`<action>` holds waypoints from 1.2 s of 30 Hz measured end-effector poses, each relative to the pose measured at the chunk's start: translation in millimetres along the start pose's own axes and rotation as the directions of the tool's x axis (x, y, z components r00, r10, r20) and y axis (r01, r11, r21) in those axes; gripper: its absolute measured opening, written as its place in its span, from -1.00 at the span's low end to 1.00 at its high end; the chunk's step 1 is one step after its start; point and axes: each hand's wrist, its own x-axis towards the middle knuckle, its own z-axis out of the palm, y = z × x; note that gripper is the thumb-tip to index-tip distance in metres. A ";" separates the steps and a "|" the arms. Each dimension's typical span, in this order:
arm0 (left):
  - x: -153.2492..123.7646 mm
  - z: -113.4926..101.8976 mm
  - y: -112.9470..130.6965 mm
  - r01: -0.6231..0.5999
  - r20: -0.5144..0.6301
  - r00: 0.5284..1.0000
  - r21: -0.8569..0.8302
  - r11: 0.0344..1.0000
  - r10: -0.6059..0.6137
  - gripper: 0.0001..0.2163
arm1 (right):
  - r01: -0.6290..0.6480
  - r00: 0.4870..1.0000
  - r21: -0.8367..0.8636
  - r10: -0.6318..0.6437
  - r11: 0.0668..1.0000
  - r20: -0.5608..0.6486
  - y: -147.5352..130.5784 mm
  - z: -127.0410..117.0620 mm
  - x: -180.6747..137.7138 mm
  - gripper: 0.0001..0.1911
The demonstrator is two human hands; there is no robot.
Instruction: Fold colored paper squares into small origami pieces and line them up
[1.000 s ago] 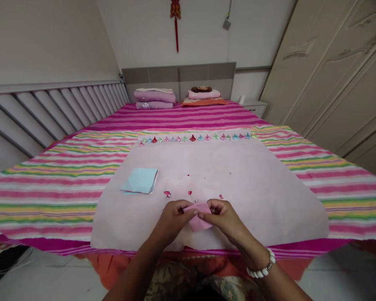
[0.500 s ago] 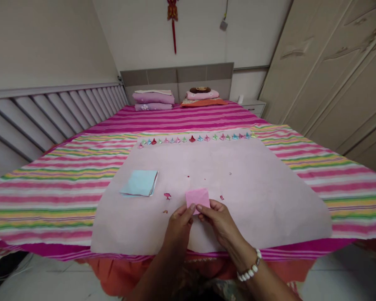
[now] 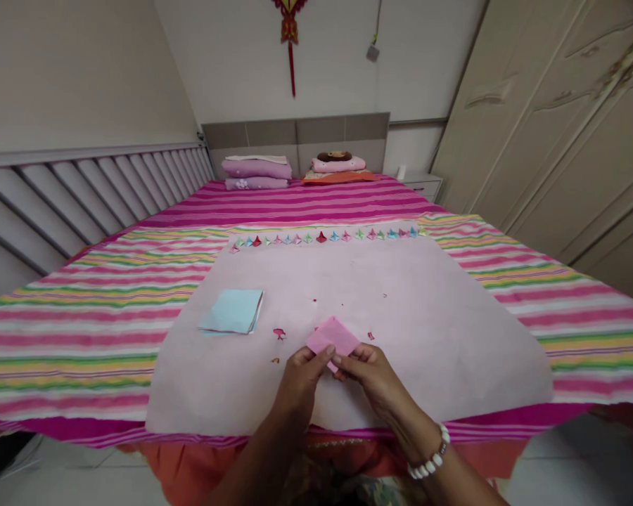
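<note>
Half a second earlier, the pink paper (image 3: 333, 336) had shown a nearly straight edge at its far side; now it was turned, so that one corner pointed away toward the headboard (image 3: 342, 133); in my judgement, this meant that the paper was being turned between the fingers and was not yet ready to be put down; the left hand (image 3: 299, 376) pinched it near the lower left edge, and the right hand (image 3: 370, 372) pinched it near the lower right edge, the two thumbs being close together on its face; so the grip was closed on the paper at both sides; the paper was in front of the body, over the near part of the pale sheet (image 3: 432, 337); it looked plain, small, rather flat and diamond-shaped; whether it had several layers, I could not tell; the blue paper stack (image 3: 235, 310) lay to its left
</note>
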 end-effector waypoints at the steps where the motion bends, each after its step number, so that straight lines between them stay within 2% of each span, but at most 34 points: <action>1: 0.4 -0.8 1.9 -0.006 0.024 1.000 0.026 1.000 0.005 -0.75 | -0.003 1.000 -0.011 0.003 1.000 0.011 1.0 -0.4 -0.1 -0.75; 7: 6.3 -9.5 21.3 -0.017 0.061 0.998 0.244 0.970 0.002 -0.71 | -0.003 0.997 -0.097 0.010 0.995 0.076 2.0 -2.7 0.0 -0.74; 13: 4.0 -13.9 26.6 -0.073 0.185 0.982 0.210 0.975 0.033 -0.78 | 0.045 0.999 -0.149 -0.043 0.988 0.019 -0.5 -4.5 -3.7 -0.75; 16: -0.7 -15.1 26.4 -0.091 0.147 0.987 0.217 0.972 0.059 -0.80 | 0.084 0.996 -0.165 -0.085 0.983 0.003 -4.7 -5.6 -7.1 -0.73; 18: -3.6 -15.0 27.2 -0.111 0.102 0.991 0.208 0.972 0.091 -0.72 | 0.134 0.991 -0.151 -0.136 0.979 -0.004 -7.8 -5.4 -9.8 -0.75; 19: -5.0 -14.8 27.9 -0.120 0.091 0.990 0.201 0.972 0.104 -0.64 | 0.168 0.985 -0.139 -0.173 0.976 -0.020 -9.1 -5.0 -11.4 -0.69; 21: -7.9 -14.1 29.4 -0.146 0.079 0.988 0.199 0.969 0.132 -0.48 | 0.245 0.964 -0.133 -0.256 0.960 -0.071 -11.4 -3.8 -15.0 -0.44; 23: -10.9 -13.3 30.1 -0.184 0.074 0.982 0.220 0.958 0.172 -0.42 | 0.313 0.937 -0.178 -0.334 0.933 -0.103 -13.2 -2.7 -19.0 -0.34; 26: -14.4 -12.0 28.4 -0.246 0.082 0.969 0.232 0.941 0.233 -0.53 | 0.362 0.914 -0.272 -0.397 0.892 -0.084 -14.9 -2.3 -24.0 -0.51; 29: -15.2 -11.5 23.9 -0.298 0.086 0.954 0.242 0.923 0.286 -0.67 | 0.386 0.907 -0.294 -0.418 0.874 -0.053 -14.9 -4.2 -25.8 -0.71; 33: -14.0 -12.9 18.9 -0.350 0.117 0.937 0.246 0.904 0.330 -0.72 | 0.415 0.900 -0.238 -0.434 0.878 -0.031 -12.5 -8.0 -24.2 -0.76; 36: -14.0 -13.8 19.2 -0.359 0.149 0.931 0.228 0.905 0.332 -0.74 | 0.390 0.917 -0.165 -0.399 0.906 -0.024 -10.7 -8.7 -23.4 -0.79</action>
